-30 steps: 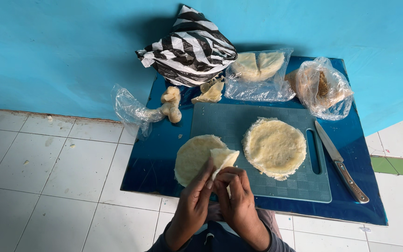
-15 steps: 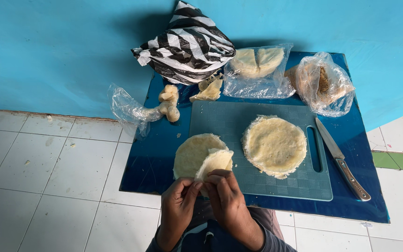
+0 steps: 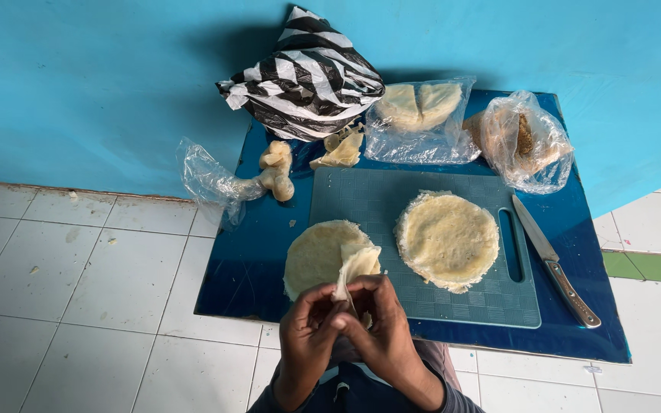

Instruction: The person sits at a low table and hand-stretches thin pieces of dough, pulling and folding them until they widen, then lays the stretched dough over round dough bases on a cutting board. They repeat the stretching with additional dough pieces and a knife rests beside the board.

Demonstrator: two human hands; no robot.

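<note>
While both hands meet at the near edge of the cutting board (image 3: 422, 252), they pinch one thin pale sheet (image 3: 357, 268) between them. The left hand (image 3: 307, 329) has its fingertips closed on the sheet's lower edge, and the right hand (image 3: 380, 333) is closed on it just beside. A second ago the hands sat nearer the body with the sheet barely raised; now it stands up off the round stack (image 3: 317, 256) at the board's near left corner, so a single layer is peeling free, though whether it has fully parted from the stack is hard to tell.

On the board's middle lies a second round stack (image 3: 447, 241), untouched. Right of the board a knife (image 3: 556, 264) rests on the blue tabletop (image 3: 254, 268). Left of the board sit pale lumps (image 3: 277, 170) by crumpled clear plastic (image 3: 208, 177). Beyond the board's far edge are a striped bag (image 3: 304, 76), a clear bag of rounds (image 3: 418, 118) and another clear bag (image 3: 525, 141).
</note>
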